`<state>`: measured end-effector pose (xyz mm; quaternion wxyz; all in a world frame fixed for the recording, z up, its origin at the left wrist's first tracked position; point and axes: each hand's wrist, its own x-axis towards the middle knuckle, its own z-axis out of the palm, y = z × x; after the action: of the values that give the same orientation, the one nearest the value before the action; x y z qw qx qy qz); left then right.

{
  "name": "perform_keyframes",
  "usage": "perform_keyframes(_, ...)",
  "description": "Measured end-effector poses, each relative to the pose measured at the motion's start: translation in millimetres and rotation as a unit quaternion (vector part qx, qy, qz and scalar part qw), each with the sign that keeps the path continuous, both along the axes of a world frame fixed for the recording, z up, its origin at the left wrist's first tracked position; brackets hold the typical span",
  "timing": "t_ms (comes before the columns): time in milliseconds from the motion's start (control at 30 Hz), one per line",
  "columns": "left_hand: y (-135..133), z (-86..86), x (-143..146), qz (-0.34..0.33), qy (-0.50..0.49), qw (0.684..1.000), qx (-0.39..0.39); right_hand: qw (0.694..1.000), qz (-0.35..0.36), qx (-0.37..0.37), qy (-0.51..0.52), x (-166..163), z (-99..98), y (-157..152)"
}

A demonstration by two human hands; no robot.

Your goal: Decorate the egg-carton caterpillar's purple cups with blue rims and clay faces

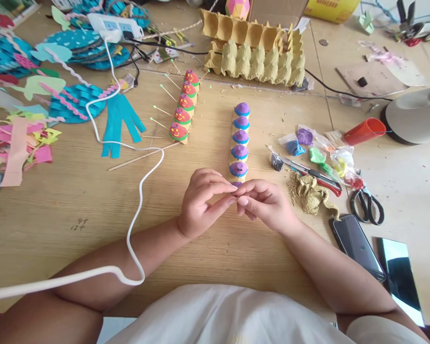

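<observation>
My left hand (205, 203) and my right hand (263, 203) meet fingertip to fingertip at the near end of an egg-carton strip (232, 160). Both are closed in a pinch, and whatever sits between the fingertips is too small to name. The strip stands upright on the table, its bumps capped with purple clay (240, 136) above blue bands. A dark speck (239, 168) marks one of the nearer bumps. My fingers partly cover the last bump. To the left stands a finished-looking strip of red and green bumps (182, 116) with drawn smiling faces and pin-like sticks.
A white cable (140, 205) crosses my left forearm. Right of the strip lie clay bags (317, 155), a utility knife (313, 174), carton scraps (311, 195), scissors (367, 205) and a phone (356, 243). Egg cartons (261, 64) stand at the back; paper scraps (12, 153) lie left.
</observation>
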<state>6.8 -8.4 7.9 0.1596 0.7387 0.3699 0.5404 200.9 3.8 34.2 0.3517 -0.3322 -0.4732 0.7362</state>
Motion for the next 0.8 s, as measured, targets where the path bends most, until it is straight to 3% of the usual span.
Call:
perform_keyframes(167,-3,-1.2,0,-0.004,-0.018,1.0,-0.019,1.0,-0.006,-0.021,0.023,-1,-2.4,3)
perform_keyframes(400,-4,-3.9,0,0.051,-0.045,0.994,-0.089,0.991,-0.13,-0.004,0.0,8,3.1,19)
perform_keyframes(567,-4,-4.4,1,0.048,-0.053,0.993,-0.09,0.989,-0.131,0.034,-0.052,12,-8.2,22)
perform_keyframes(800,-3,-3.7,2,0.043,-0.057,0.994,-0.082,0.991,-0.123,0.044,-0.042,13,-12.1,22)
